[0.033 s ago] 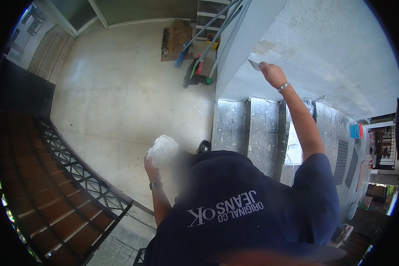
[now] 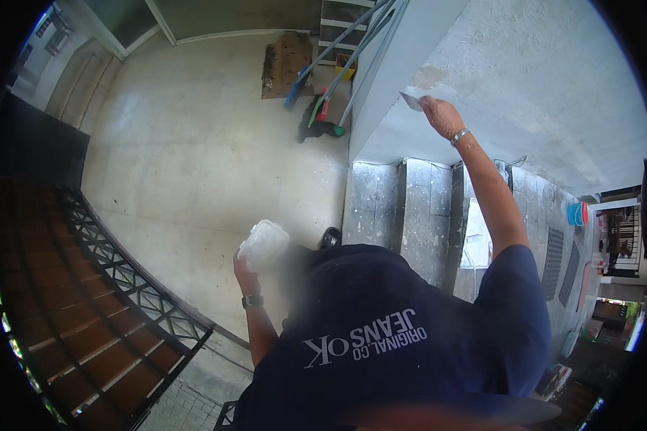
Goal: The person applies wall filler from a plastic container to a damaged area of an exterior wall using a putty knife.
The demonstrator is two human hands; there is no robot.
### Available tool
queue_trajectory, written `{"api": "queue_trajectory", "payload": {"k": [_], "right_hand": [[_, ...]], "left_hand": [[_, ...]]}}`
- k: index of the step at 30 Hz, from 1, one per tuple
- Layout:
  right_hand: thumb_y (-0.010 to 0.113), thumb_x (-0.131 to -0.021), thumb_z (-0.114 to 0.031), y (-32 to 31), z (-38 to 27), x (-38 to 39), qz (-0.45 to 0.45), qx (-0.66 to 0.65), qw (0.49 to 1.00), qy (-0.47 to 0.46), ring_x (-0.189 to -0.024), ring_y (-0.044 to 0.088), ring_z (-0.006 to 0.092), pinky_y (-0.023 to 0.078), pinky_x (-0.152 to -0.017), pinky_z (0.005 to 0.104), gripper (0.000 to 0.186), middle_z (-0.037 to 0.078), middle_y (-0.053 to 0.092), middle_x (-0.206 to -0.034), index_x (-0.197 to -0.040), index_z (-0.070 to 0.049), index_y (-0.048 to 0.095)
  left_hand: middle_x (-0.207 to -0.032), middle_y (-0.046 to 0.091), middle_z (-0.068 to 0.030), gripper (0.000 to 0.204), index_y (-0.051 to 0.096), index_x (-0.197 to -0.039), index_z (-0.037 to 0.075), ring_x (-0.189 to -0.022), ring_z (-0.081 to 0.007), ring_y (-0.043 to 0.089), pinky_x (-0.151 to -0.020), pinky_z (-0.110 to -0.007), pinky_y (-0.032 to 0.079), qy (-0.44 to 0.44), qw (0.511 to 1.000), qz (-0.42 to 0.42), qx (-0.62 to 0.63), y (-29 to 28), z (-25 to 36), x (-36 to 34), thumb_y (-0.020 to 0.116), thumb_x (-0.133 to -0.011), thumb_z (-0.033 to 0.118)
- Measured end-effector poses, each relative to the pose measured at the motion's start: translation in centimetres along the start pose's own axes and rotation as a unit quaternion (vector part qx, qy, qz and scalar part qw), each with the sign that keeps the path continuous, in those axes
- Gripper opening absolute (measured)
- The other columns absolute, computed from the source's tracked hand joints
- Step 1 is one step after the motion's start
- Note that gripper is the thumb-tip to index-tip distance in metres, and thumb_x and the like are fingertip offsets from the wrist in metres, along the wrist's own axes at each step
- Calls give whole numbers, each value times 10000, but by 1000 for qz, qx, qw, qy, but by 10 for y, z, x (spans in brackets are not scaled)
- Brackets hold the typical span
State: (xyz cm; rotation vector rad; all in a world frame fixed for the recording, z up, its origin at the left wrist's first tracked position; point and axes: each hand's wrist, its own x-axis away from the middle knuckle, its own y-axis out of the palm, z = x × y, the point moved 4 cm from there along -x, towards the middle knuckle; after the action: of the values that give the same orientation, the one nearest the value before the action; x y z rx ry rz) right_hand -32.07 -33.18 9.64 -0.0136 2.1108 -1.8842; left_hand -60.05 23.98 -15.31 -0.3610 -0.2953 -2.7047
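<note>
My right hand (image 2: 444,118) is raised at the upper right, its fingers closed round a putty knife (image 2: 411,101). The thin, flat blade points left, close to the corner edge of the pale wall (image 2: 539,93); whether it touches the plaster I cannot tell. A beige patch (image 2: 430,75) marks the wall just above the blade. Lower left, my left hand (image 2: 247,276) grips the side of a whitish plastic tub (image 2: 267,242), held out over the floor. What lies inside the tub is too blurred to make out. Pale specks dot my right hand.
Paint-spattered grey steps (image 2: 425,205) lie below my right arm, with a white sheet (image 2: 476,241) on them. Long-handled brooms (image 2: 352,57) lean at the pillar, near a brown doormat (image 2: 286,68). A blue and red bucket (image 2: 576,213) stands far right; a black metal railing (image 2: 133,276) curves left.
The putty knife's blade has tilted a little, its tip shifting slightly left and up. My left hand and the tub stay in place.
</note>
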Motion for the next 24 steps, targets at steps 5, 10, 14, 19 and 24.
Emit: {"api": "queue_trajectory", "payload": {"k": [5,10,14,19,24], "right_hand": [[503,-926,-179,-13,-19,-47,84,17,995,44,-694,627,411,498,-636,495,160,247,645,-775,-965,-28,541],[547,-913,-141,10,-40,-39,120,29,991,-42,-713,641,370,517,-647,463,140,212,659,-831,-1018,-49,561],[567,-924,-140,31,-39,-16,176,11,977,-116,-873,650,328,539,-760,402,221,161,671,-1006,-1116,-44,621],[573,-893,-89,23,-11,-19,188,43,978,-77,-866,633,305,523,-753,400,225,143,658,-983,-1110,-39,603],[580,-890,-87,-4,-5,-19,198,60,976,-74,-862,624,293,516,-765,389,210,135,659,-988,-1091,-31,605]], "left_hand": [[-1255,526,-160,399,501,-1281,-30,-1147,-281,527,-967,-373,439,-34,998,42,-16,-8,-7,20,425,-956,189],[-1242,530,-153,418,500,-1289,-18,-1133,-268,529,-955,-379,446,-31,998,54,-3,-12,-20,33,424,-969,239],[-1253,523,-150,435,491,-1302,-8,-1129,-265,531,-937,-388,460,-84,992,73,60,-6,-17,35,417,-974,267],[-1276,510,-155,490,470,-1327,9,-1148,-283,525,-913,-403,478,-57,997,49,5,-4,-10,32,420,-955,324],[-1276,514,-159,515,460,-1338,15,-1155,-293,526,-904,-404,485,-106,989,79,64,0,0,31,434,-937,338]]}}
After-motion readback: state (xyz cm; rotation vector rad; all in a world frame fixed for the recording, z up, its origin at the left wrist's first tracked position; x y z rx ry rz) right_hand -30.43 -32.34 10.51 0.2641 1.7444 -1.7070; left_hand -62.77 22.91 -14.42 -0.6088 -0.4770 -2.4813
